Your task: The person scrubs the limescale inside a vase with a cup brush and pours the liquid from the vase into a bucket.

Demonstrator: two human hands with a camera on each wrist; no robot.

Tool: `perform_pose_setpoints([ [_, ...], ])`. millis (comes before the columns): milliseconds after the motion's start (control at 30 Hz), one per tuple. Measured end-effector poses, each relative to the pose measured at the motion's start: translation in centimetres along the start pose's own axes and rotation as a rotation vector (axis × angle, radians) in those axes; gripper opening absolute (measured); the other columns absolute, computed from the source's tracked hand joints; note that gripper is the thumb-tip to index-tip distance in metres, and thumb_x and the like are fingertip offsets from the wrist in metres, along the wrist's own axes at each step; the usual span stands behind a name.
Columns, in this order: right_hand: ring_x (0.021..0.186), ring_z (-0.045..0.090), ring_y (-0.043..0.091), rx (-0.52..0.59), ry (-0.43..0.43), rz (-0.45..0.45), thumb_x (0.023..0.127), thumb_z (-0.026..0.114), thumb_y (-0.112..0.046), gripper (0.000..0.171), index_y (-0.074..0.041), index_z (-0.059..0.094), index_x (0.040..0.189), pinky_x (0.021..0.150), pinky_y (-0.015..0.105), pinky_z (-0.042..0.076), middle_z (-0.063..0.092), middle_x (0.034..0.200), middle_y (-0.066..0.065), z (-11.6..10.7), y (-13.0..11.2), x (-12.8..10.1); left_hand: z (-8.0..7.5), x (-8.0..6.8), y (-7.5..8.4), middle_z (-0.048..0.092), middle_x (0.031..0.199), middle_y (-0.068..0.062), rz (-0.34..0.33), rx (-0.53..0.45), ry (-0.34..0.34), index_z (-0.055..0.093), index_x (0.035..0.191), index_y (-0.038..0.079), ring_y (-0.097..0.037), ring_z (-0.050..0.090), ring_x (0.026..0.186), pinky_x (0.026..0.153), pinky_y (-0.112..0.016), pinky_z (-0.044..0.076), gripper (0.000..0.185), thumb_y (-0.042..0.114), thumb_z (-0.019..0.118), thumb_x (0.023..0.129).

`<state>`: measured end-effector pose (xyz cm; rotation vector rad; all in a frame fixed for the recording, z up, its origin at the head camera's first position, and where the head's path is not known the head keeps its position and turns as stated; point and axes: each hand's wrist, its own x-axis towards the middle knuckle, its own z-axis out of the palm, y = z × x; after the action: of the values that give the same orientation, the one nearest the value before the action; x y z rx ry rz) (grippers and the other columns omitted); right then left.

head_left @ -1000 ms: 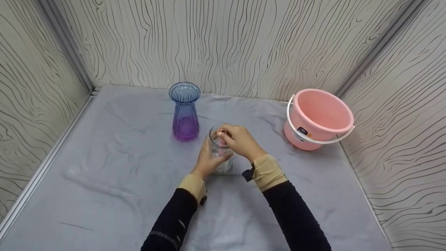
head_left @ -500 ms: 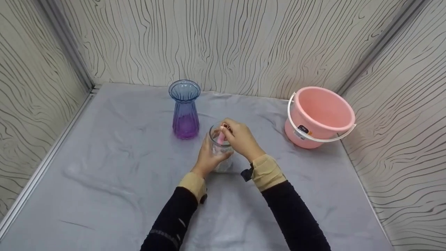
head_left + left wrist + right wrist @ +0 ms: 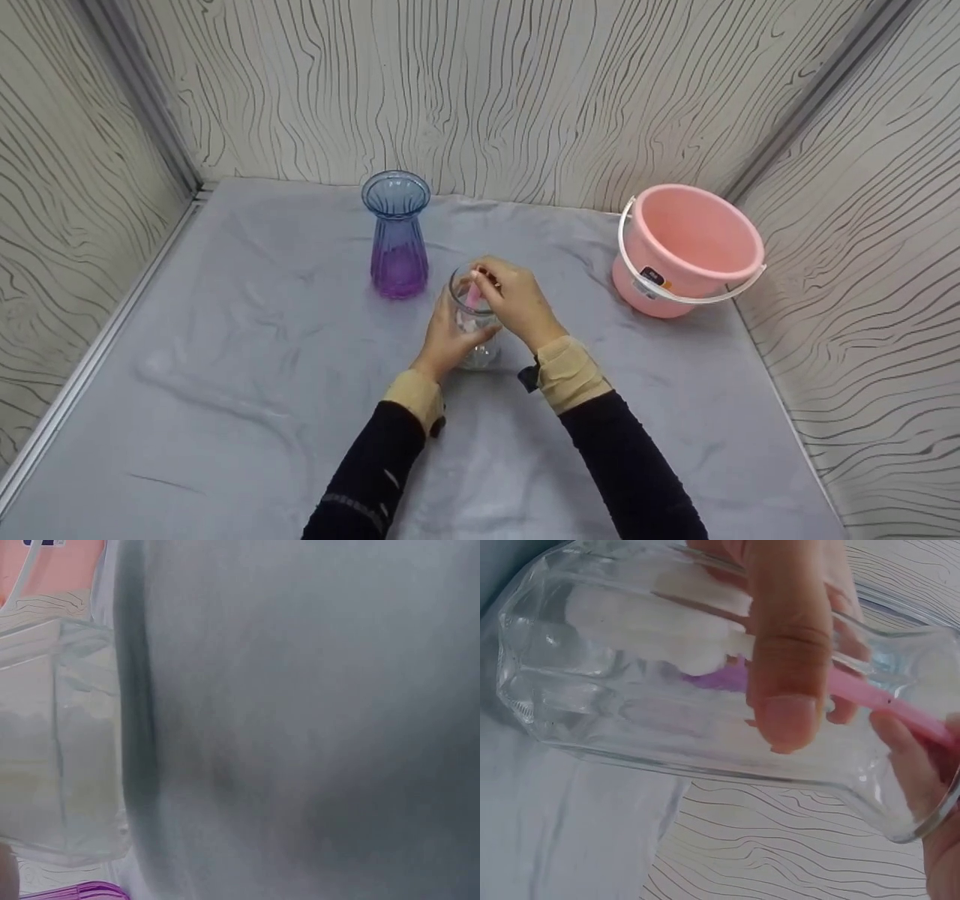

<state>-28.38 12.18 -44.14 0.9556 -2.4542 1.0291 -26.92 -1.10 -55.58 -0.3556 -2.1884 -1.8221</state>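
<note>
At the middle of the grey-covered worktop [image 3: 225, 420] we see a clear glass jar [image 3: 474, 334] standing upright, with the left hand [image 3: 444, 346] wrapped round its side, fingers and thumb curled against the glass. Our right hand [image 3: 517, 300] sits at the jar's mouth and pinches the pink handle of a brush [image 3: 473, 296] that reaches down inside. In the right wrist view the glass jar [image 3: 615, 720] fills the frame; the brush [image 3: 870, 694] shows a white foam head deep in the jar, a purple collar, then the pink handle running to the rim, and a thumb [image 3: 791, 652] of the left hand lies across the glass in front of it. A blue-to-purple glass vase [image 3: 397, 236] stands just beyond and to the left of the jar, apart from it. A pink bucket [image 3: 686, 251] with a white handle stands well apart at the right.
</note>
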Motion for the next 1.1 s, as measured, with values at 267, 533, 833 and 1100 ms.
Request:
perform_pose_setpoints([
  [267,0.08,0.067,0.024,-0.012,-0.011,-0.022,0.102,0.06,-0.008,0.012,0.001,0.067,0.102,0.075,0.038,0.059,0.069,0.089,0.012,0.16,-0.02,-0.17,-0.05,-0.06,0.02,0.046,0.149,-0.02,-0.02,-0.009,-0.02,0.036,0.149,0.005,-0.034,0.043,0.139,0.114,-0.05,0.037,0.089,0.022,0.088,0.08],
  [533,0.088,0.068,0.026,-0.105,0.025,-0.138,0.101,0.06,-0.004,0.007,0.001,0.065,0.103,0.077,0.037,0.058,0.069,0.097,0.014,0.65,0.42,-0.46,-0.05,-0.22,-0.03,0.047,0.147,-0.023,-0.026,-0.025,-0.003,0.038,0.15,0.006,-0.036,0.044,0.139,0.115,-0.053,0.035,0.089,0.019,0.089,0.078],
  [833,0.093,0.067,0.026,-0.223,-0.017,-0.214,0.1,0.062,-0.003,0.005,-0.003,0.064,0.104,0.083,0.037,0.057,0.069,0.099,0.01,0.78,0.25,-0.57,-0.13,-0.23,-0.21,0.047,0.147,-0.019,-0.022,-0.019,-0.012,0.035,0.15,0.004,-0.033,0.043,0.139,0.116,-0.051,0.033,0.089,0.017,0.088,0.079],
  [1100,0.093,0.067,0.024,-0.174,-0.092,-0.175,0.102,0.06,-0.01,0.007,-0.005,0.065,0.103,0.082,0.038,0.057,0.069,0.1,0.008,0.38,-0.15,-0.21,-0.16,-0.16,-0.19,0.044,0.15,-0.017,-0.016,-0.06,-0.014,0.032,0.152,0.004,-0.031,0.04,0.141,0.118,-0.049,0.031,0.091,0.018,0.087,0.08],
])
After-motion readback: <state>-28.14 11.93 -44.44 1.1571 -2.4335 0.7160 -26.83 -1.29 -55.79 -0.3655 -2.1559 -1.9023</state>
